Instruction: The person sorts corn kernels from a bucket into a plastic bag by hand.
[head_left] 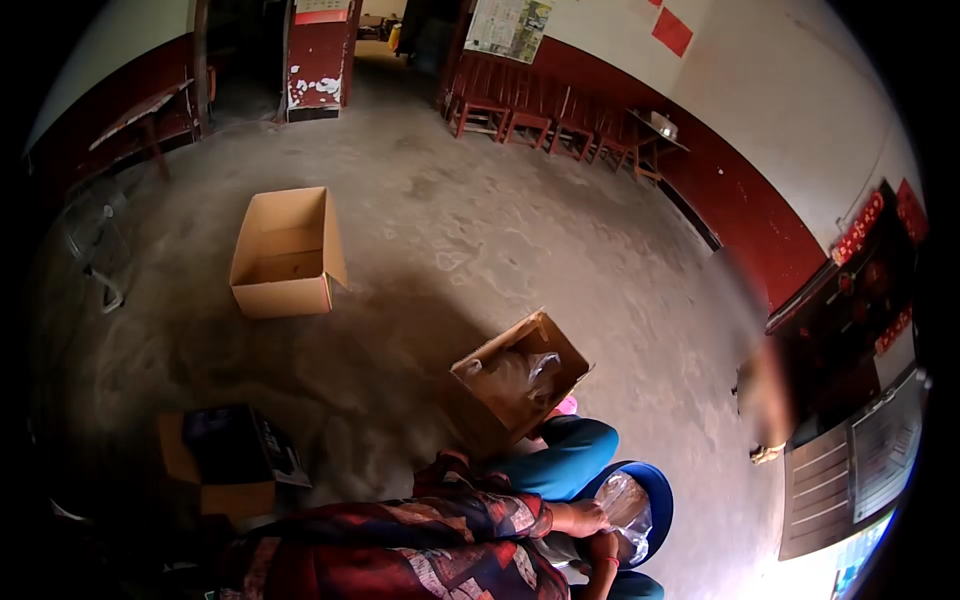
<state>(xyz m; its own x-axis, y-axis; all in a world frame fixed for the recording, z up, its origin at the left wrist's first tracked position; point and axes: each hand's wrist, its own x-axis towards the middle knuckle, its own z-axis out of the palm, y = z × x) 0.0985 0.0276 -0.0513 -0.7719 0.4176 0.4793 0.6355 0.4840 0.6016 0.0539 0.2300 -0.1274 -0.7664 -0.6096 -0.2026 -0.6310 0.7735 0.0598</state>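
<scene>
Just beyond the fingers of the left hand [582, 518], which pinch its near edge, the bag [627, 496] sits within the bucket [662, 508], which likely supports it; the right hand [604, 549] is close against it, grip unclear.

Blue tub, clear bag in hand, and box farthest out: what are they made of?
Blue tub: probably plastic, from its smooth, even colour; painted metal possible. Clear bag: apparently plastic film, see-through with glossy creases. Box: matte brown cardboard, by its folded flap.

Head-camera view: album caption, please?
Hands on a clear plastic bag at a blue tub, open cardboard boxes on the floor.
</scene>
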